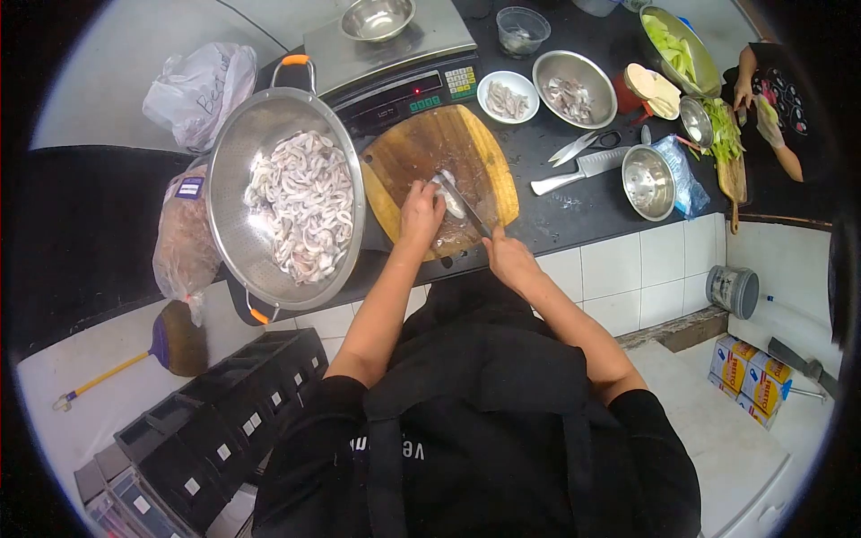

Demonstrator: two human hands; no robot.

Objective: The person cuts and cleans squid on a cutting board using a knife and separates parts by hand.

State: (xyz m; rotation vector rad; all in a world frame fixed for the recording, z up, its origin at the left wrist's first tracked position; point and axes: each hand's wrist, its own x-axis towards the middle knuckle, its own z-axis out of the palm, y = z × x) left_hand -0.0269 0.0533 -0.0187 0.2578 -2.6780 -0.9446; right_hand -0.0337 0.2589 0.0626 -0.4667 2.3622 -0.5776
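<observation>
On the wooden cutting board (404, 148) lies a pale piece of squid (451, 199). My left hand (421, 213) presses on the board at the squid's left side, its fingers bent together near the blade. The handle of a knife (465, 204) is in my right hand (513, 260), at the board's lower right edge; the blade points up and left across the squid. Left of the board, a big steel colander (235, 179) with orange-tipped handles holds many cut squid strips (305, 202).
Behind the board is a scale (395, 67). To the right are a white bowl (484, 94), steel bowls (599, 76), scissors (574, 149), a cleaver (592, 165) and a blue bag (686, 175). Another person's hands (769, 124) are at the far right, by green vegetables (725, 134).
</observation>
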